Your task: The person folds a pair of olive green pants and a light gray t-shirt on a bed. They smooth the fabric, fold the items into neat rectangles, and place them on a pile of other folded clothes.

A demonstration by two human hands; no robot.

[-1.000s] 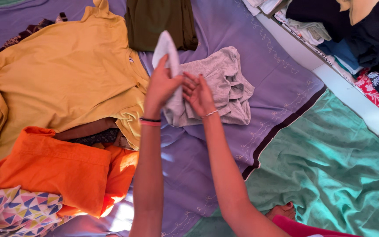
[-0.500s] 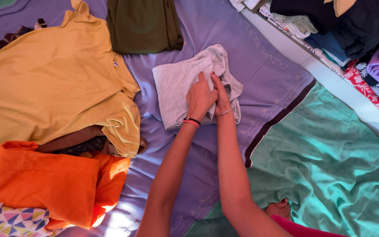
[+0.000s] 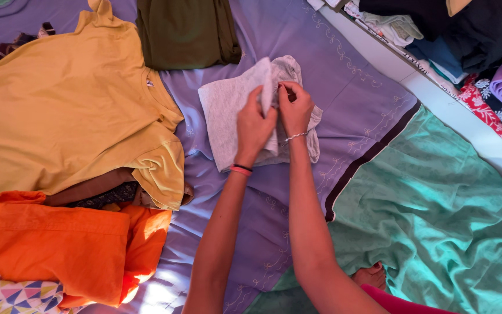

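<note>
Grey garment [image 3: 228, 116], a soft knitted piece, is laid at the upper middle of the frame on the purple bedsheet [image 3: 344, 75], partly folded, with one flap lifted upright. That flap is pinched by the left hand [image 3: 255, 125], whose fingers are closed on the raised edge, and the same edge is gripped just beside it by the right hand [image 3: 296, 107], thumb and fingertips closed on the cloth. Bunched fabric of the garment is seen beneath and to the right of the hands.

A slack fold is judged the main risk: the bunched part under the flap could be trapped if the flap is laid down unsmoothed, so that a lumpy, uneven packet results. The thin edge could also slip from the two pinches, since little cloth is held, and the flap would fall back crooked.

At the upper left the yellow shirt [image 3: 71, 116] is spread, its sleeve near the garment's lower left corner; that sleeve could be caught if the garment is dragged. A folded olive garment [image 3: 187, 32] lies just above, apart. An orange cloth [image 3: 59, 244] at the lower left is well apart.
</note>
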